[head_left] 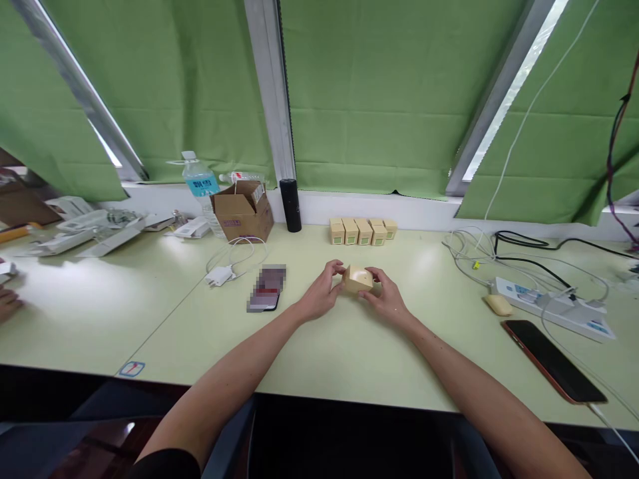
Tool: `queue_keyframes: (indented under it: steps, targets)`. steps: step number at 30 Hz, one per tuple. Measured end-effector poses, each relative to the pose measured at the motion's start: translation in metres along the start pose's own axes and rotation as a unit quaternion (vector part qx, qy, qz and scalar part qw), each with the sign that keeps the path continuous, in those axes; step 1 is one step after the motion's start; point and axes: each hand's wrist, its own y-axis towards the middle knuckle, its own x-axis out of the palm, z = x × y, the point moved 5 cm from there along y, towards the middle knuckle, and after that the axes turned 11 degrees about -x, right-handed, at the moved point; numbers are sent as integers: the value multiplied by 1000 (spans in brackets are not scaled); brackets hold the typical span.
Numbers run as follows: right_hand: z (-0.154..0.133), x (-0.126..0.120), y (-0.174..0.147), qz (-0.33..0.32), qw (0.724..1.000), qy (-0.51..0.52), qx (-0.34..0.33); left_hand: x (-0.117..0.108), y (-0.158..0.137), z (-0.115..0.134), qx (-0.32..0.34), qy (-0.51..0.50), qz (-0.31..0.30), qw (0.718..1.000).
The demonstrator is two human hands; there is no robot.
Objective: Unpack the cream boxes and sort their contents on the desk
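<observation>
A small tan box is held between my two hands over the middle of the table. My left hand grips its left side with thumb and fingers. On the opposite side, my right hand holds it, the thumb at the lower front and the fingers by the upper edge. Whether the box touches the tabletop I cannot tell. Beyond it, several similar small tan boxes stand in a row near the wall, with pale labels on their fronts.
Left of my hands lie a phone and a white charger. Behind are an open cardboard box, a water bottle and a black cylinder. At right are a power strip, cables and another phone. Another person's hand shows far left.
</observation>
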Motion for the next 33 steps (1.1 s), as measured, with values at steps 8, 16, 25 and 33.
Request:
queue_keyframes:
  steps: [8, 16, 25, 33]
  targets:
    - [4, 8, -2, -15, 990, 131, 47, 1, 0, 1, 22, 42, 15, 999]
    - [11, 10, -3, -89, 973, 208, 51, -4, 5, -6, -35, -37, 56, 997]
    - [-7, 11, -7, -164, 982, 97, -1, -5, 2, 2, 90, -55, 105, 989]
    - [-29, 7, -8, -109, 977, -120, -136, -2, -4, 17, 69, 25, 42, 996]
